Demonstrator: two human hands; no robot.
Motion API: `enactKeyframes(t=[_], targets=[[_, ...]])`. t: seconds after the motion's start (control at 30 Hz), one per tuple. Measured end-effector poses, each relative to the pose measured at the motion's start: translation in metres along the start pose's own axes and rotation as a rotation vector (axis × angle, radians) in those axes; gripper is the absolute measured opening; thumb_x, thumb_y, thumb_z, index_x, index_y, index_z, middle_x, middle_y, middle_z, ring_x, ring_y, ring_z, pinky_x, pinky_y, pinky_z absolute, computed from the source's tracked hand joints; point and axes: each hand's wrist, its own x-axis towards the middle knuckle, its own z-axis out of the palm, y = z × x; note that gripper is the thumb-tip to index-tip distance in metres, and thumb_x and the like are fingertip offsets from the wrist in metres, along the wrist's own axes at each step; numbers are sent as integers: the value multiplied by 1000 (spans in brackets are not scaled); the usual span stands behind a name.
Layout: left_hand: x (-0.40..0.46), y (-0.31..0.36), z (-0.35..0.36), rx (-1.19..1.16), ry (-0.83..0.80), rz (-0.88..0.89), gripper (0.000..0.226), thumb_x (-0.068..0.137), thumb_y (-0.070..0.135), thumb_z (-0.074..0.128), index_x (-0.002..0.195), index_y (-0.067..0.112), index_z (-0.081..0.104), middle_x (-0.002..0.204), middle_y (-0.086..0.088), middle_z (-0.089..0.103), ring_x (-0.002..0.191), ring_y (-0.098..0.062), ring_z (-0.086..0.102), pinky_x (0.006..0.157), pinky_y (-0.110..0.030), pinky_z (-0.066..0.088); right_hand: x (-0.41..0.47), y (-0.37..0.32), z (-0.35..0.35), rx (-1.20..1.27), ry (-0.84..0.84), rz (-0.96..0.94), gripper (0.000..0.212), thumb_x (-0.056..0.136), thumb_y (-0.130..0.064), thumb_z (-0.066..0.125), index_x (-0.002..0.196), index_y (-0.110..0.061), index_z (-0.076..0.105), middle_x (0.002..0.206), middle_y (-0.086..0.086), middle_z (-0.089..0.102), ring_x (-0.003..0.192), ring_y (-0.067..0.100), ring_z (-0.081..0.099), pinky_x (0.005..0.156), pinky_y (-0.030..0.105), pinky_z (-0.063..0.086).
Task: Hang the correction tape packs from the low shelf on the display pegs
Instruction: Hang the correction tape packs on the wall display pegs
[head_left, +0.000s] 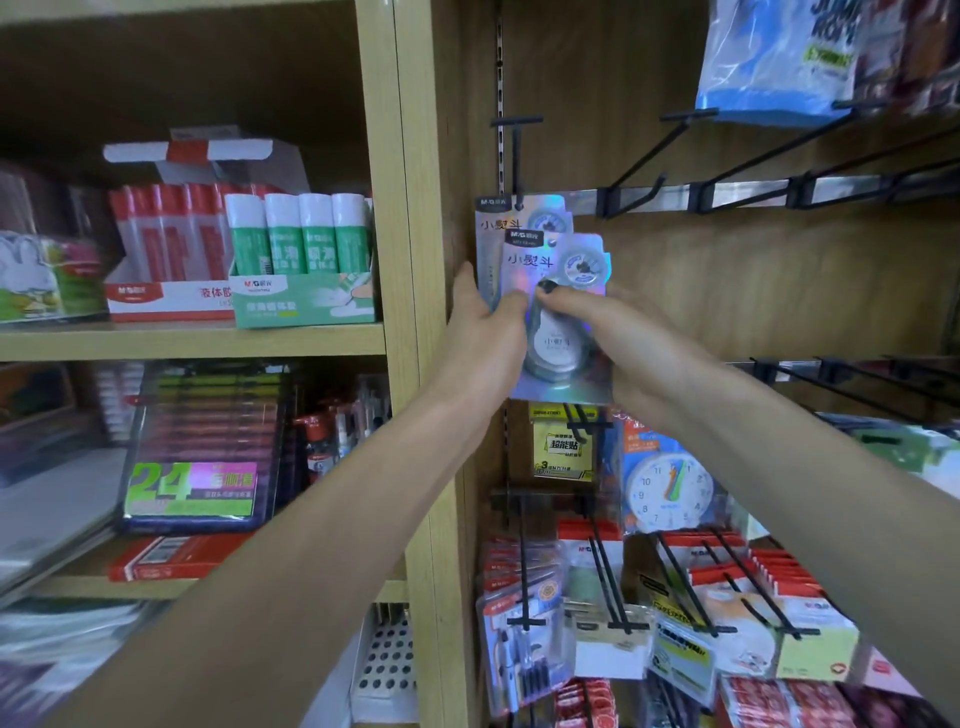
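Correction tape packs (558, 312) – holographic silver card, rainbow sheen, dark brand tab on top. Pegs (644, 161) black. Shelf frame (400, 260) pale wood grain. Glue sticks (301, 234) white with green bands – green-white box. Neighbouring bottles (166, 234) red and white. Clock card (670, 488) blue-orange, white dial.

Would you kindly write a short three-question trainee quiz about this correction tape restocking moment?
1. True or false: a correction tape pack already hangs on the peg behind the front pack.
2. Which hands touch the front pack? A) left hand only B) right hand only C) both
3. Fill in: the green-and-white glue sticks stand on the wooden shelf to the ____ of the pegs.

Key: 1 true; 2 C; 3 left
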Motion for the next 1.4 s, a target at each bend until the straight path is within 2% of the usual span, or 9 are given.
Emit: enactKeyframes(t=[0.17, 0.3, 0.47, 0.63, 0.73, 0.9, 1.13, 1.27, 1.4], targets=[[16, -13, 13, 20, -90, -230, 72, 93, 51, 50, 160, 34, 29, 145, 1, 62, 132, -24, 61, 116, -47, 45, 43, 4, 4, -85, 85, 144, 23, 93, -32, 71, 110, -17, 72, 114, 11, 78, 100, 27, 74, 105, 48, 55], [26, -18, 11, -1, -89, -277, 39, 110, 28, 47, 148, 19, 42, 123, -5, 64, 106, -24, 65, 90, -35, 52, 64, 11, 5, -138, 54, 200, 17, 94, -35, 68, 103, -21, 67, 126, 17, 74, 114, 33, 71, 112, 52, 48], [36, -20, 12, 55, -34, -266, 44, 97, 23, 67, 137, 9, 56, 119, -12, 74, 106, -25, 73, 78, -32, 59, 55, 14, 1, -207, 157, 37, 7, 91, -24, 73, 95, -23, 67, 108, 10, 78, 91, 24, 75, 94, 42, 61], [16, -16, 6, 49, -42, -135, 25, 94, 2, 68, 106, 18, 53, 96, -2, 70, 83, -12, 70, 61, -20, 55, 20, 16, -13, -191, 77, -127, 28, 91, -32, 73, 117, -30, 62, 113, -3, 79, 100, 18, 77, 96, 45, 60], [-1, -14, -4, 74, -28, 0, 38, 95, 5, 71, 119, 22, 47, 109, -2, 70, 97, -15, 72, 77, -27, 58, 3, 7, -21, -247, -38, -112, 36, 92, -35, 71, 125, -42, 60, 112, -10, 79, 100, 16, 78, 95, 50, 61], [-7, -3, -8, 60, 23, 109, 39, 96, 8, 72, 124, 21, 48, 114, -3, 68, 99, -14, 72, 83, -29, 61, -7, -7, -18, -261, -65, -236, 44, 98, -15, 68, 137, -31, 56, 115, -2, 79, 100, 18, 78, 95, 46, 61], [-3, 4, -11, 168, 34, 184, 42, 104, 13, 62, 140, 18, 43, 104, 10, 66, 88, -3, 70, 73, -18, 56, 1, -15, -6, -217, 16, -213, 36, 95, -18, 70, 130, -24, 63, 108, -2, 81, 92, 16, 80, 83, 42, 65], [-5, 4, -12, 358, 49, 314, 56, 107, 14, 53, 157, 17, 29, 121, 4, 68, 87, -1, 67, 71, -11, 52, 2, -14, 0, -195, 49, -227, 34, 95, -16, 71, 127, -20, 65, 101, -4, 82, 84, 8, 79, 70, 28, 64], [-8, 8, -11, 431, 57, 325, 51, 110, 22, 47, 157, 21, 29, 113, 3, 67, 81, -4, 65, 62, -20, 48, 3, -17, 4, -193, 59, -217, 29, 94, -17, 72, 123, -20, 67, 105, 0, 81, 92, 18, 80, 82, 46, 66]])
